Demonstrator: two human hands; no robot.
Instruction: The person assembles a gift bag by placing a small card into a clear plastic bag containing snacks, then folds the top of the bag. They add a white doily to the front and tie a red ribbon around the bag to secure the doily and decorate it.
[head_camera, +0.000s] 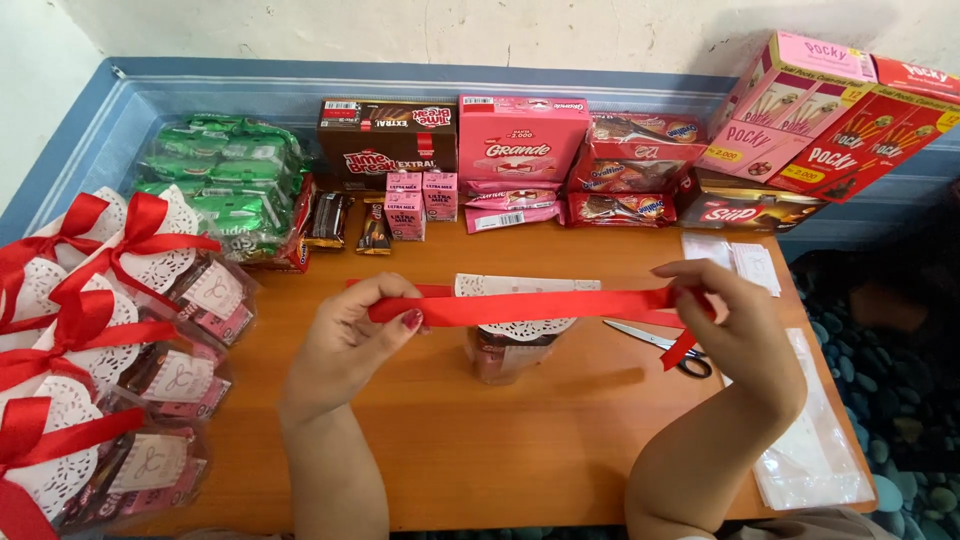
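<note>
The left hand (355, 335) pinches one end of a red ribbon (520, 306), and the right hand (740, 335) grips the other end, so the ribbon runs taut from left to right above the middle of the desk (500, 450). Just behind and under the ribbon stands a clear gift bag (510, 345) with a white lace top. Scissors (665, 348) lie on the desk near the right hand. Finished gift bags with red bows (100, 350) crowd the left edge. Snack boxes (520, 140) line the far side.
</note>
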